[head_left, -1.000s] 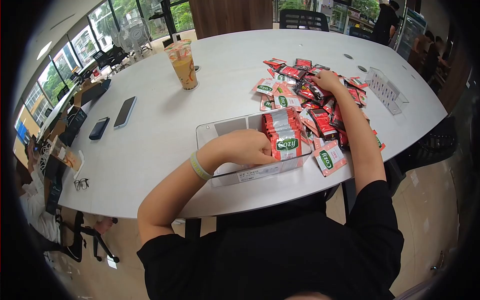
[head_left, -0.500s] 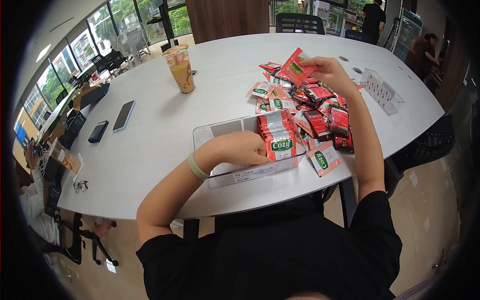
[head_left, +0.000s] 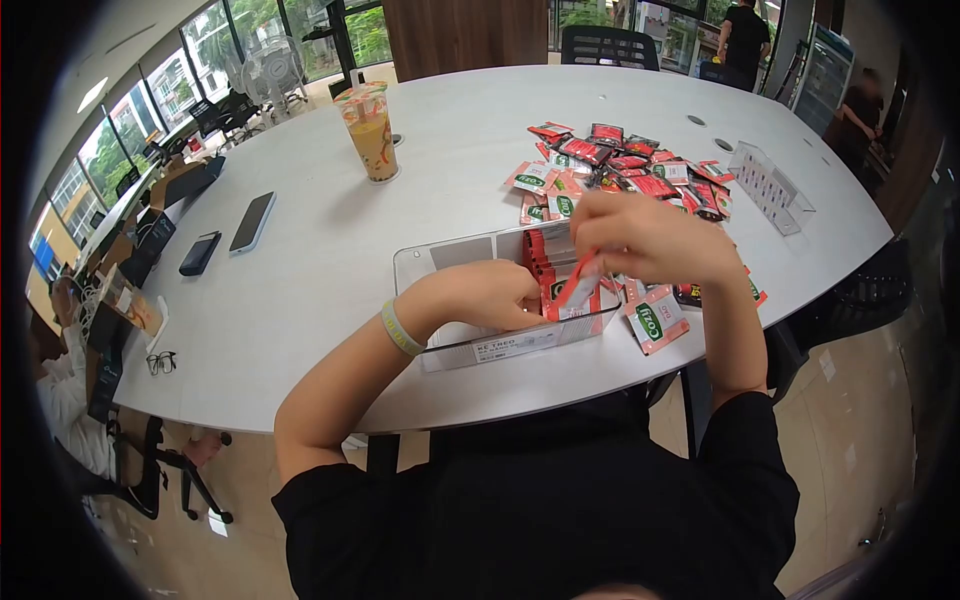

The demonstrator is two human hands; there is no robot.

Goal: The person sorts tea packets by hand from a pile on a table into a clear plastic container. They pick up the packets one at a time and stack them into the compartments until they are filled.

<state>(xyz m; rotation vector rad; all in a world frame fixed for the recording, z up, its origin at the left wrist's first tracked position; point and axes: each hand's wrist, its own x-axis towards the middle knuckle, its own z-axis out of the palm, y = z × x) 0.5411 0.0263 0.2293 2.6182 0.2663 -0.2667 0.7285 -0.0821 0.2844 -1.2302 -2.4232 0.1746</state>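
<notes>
Sachet [head_left: 579, 287], flat, in right hand [head_left: 660, 238]

White table [head_left: 300, 290] under sachets [head_left: 652, 187], box [head_left: 515, 346], cup [head_left: 372, 142]

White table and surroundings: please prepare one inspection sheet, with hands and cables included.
Surface: white curved-edge table, no spills seen
Job's things: transparent plastic box holding a row of red sachets; flat red, pink and black sachets heaped beside it
Clutter: clear cup of orange drink, dark rectangular phone, small dark case, thin-framed glasses, transparent plastic stand
Hands: left hand inside box, grip unclear; right hand pinches one red sachet over it
Cables: thin white cords, far left
Surroundings: black mesh chair, white fan, person in black
</notes>
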